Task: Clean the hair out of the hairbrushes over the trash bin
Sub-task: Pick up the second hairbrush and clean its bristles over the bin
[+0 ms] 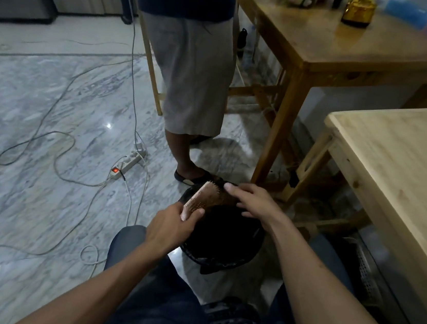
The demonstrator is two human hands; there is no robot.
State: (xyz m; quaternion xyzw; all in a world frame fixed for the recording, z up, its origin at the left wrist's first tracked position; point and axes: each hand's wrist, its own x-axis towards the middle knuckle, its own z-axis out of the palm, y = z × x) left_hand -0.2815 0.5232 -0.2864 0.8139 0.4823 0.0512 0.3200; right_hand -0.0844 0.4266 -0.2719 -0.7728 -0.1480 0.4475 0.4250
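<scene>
A wooden hairbrush (204,197) with pale bristles is held over the black trash bin (225,254), which stands on the floor between my knees. My left hand (172,226) grips the brush by its lower end. My right hand (252,200) hovers at the far end of the brush head, fingers bent over the bristles and a dark clump of hair. Whether the fingertips pinch the hair I cannot tell. The inside of the bin is dark.
A person in grey shorts and sandals (190,78) stands just beyond the bin. A power strip (128,163) and several cables lie on the marble floor at left. Two wooden tables (395,162) stand at right; a mesh basket (365,272) sits under the near one.
</scene>
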